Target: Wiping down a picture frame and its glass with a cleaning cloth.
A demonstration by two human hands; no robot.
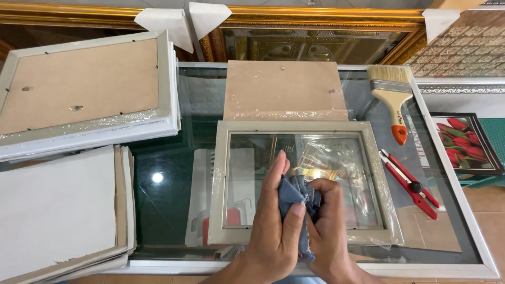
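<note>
A pale grey picture frame with a glass pane lies flat on a glass-topped table, thin plastic wrap loose around its edges. Both hands meet over the lower middle of the pane. My left hand and my right hand together clutch a bunched blue-grey cloth just above the glass. A brown backing board lies flat right behind the frame.
A stack of wrapped frames lies face down at the back left, and a pile of backing boards sits at the front left. A paintbrush and a red utility knife lie to the right. Gold ornate frames lean behind.
</note>
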